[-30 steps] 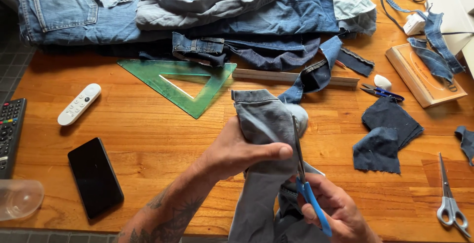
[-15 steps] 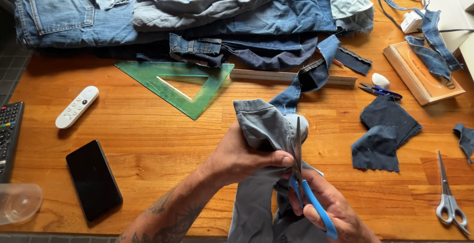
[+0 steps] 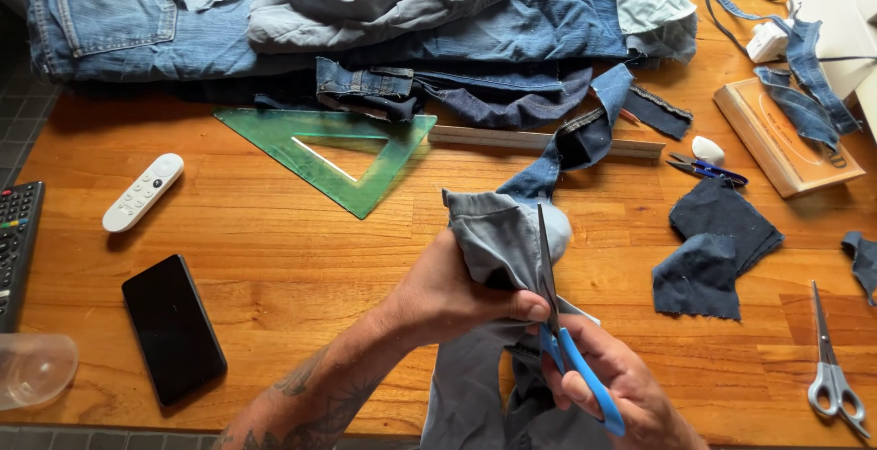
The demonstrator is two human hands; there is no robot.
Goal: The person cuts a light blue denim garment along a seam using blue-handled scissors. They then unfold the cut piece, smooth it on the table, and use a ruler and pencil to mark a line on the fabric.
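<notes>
My left hand (image 3: 457, 295) grips a bunched piece of grey-blue denim (image 3: 498, 231) above the near middle of the wooden table (image 3: 301, 267). My right hand (image 3: 612, 386) holds blue-handled scissors (image 3: 566, 340), blades pointing up and away against the fabric beside my left thumb. The rest of the grey denim hangs down toward me between both hands. A blue denim strip (image 3: 557, 162) runs from the held piece up toward the pile.
A pile of jeans (image 3: 365, 21) covers the far edge. A green set square (image 3: 338, 153), a ruler (image 3: 493, 139), a white remote (image 3: 142, 192), a black phone (image 3: 174, 327), dark denim scraps (image 3: 713, 249), grey scissors (image 3: 831, 368), small snips (image 3: 708, 169) and a wooden board (image 3: 786, 135) lie around.
The scissors have shifted slightly up along the fabric, and both hands with the denim have moved a little toward me and left.
</notes>
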